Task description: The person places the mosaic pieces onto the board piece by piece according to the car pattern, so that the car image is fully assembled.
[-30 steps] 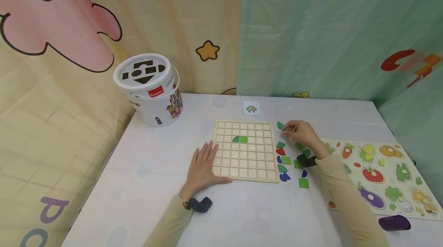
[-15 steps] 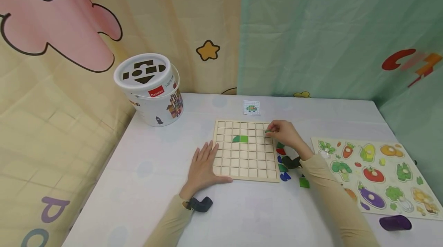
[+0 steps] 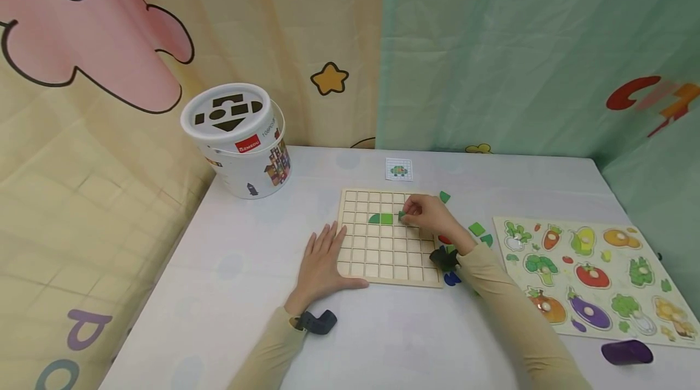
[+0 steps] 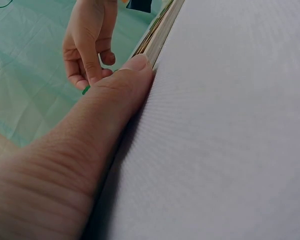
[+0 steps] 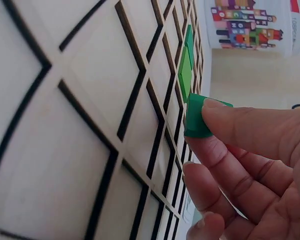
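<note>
My right hand (image 3: 429, 214) is over the upper right part of a wooden grid board (image 3: 377, 256). Its thumb and index finger pinch a dark green quarter-circle tile (image 5: 197, 117), held close over the cells in the right wrist view. To its left, a light green square tile (image 3: 386, 218) and a green quarter-circle tile (image 3: 374, 218) lie side by side in the board. My left hand (image 3: 319, 265) rests with fingers spread at the board's lower left corner. In the left wrist view its thumb (image 4: 125, 82) lies along the board's edge.
Right of the board lie loose tiles, among them a green one (image 3: 445, 197), a green square (image 3: 477, 229) and blue pieces (image 3: 452, 279). A small pattern card (image 3: 399, 169) lies behind it. A vegetable puzzle board (image 3: 569, 268), a purple cup-like object (image 3: 626, 352) and a white bucket (image 3: 240, 165) surround it.
My right hand has picked up the green quarter-circle tile from right of the board and carried it left over the grid. The left hand has stayed in place.
</note>
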`<state>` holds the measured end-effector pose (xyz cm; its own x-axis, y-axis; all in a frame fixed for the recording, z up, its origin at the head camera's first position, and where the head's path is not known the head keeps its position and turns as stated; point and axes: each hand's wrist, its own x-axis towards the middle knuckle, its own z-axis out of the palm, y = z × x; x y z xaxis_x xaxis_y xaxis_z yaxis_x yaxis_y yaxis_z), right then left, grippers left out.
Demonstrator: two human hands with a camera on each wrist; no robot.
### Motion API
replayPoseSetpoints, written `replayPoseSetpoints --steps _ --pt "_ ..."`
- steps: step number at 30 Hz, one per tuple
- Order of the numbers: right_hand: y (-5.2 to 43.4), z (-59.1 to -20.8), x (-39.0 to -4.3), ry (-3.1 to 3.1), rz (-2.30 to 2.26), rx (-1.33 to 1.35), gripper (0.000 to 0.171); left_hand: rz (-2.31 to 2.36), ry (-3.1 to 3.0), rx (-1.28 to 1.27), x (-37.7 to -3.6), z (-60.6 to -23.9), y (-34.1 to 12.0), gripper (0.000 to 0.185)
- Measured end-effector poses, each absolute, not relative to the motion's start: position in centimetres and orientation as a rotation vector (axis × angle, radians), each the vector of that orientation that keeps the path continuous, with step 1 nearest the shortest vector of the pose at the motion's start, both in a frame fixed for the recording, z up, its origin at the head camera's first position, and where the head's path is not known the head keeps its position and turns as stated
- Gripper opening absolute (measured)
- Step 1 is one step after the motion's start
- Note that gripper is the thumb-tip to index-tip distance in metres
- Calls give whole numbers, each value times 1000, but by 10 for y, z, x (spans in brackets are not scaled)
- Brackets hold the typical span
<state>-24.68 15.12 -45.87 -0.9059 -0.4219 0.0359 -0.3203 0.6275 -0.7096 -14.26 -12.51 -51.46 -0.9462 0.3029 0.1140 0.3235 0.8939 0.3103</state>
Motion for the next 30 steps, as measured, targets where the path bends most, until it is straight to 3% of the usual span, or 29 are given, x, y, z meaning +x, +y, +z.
replayPoseSetpoints --steps 30 --pt "136 -458 -244 2848 -818 -451 11 -498 -3016 -490 -144 -514 -125 125"
